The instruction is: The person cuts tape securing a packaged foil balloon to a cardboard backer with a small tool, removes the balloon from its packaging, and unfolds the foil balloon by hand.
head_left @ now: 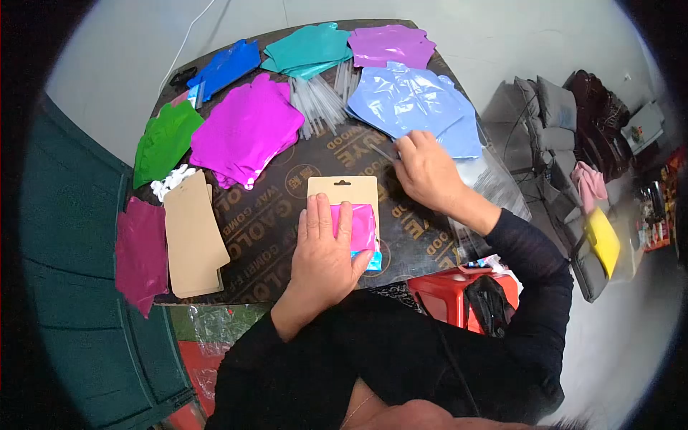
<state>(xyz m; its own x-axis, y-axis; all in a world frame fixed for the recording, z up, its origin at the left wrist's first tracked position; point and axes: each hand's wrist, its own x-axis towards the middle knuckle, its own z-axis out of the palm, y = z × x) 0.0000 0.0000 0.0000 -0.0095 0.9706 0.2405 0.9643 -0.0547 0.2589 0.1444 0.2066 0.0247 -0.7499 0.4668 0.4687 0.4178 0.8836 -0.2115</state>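
Note:
My left hand (322, 247) lies flat, fingers stretched out, on a folded shiny pink foil piece (364, 228). Beneath that is a tan cardboard card (358, 188) with a hanging slot at its top; a bit of bright blue (374, 262) shows at its lower end. My right hand (430, 172) is closed in a pinch beside the light blue foil sheets (408, 100). A thin, pale tube (385, 151) sticks out to the left of its fingertips; most of it is hidden.
Around the dark printed table (272, 215) lie magenta foil sheets (247, 129), green ones (165, 143), blue ones (226, 68), teal ones (308, 50) and purple ones (390, 44). Clear tubes (315, 104) lie between them. Blank cards (193, 236) are stacked left. A red stool (437, 297) stands near the front edge.

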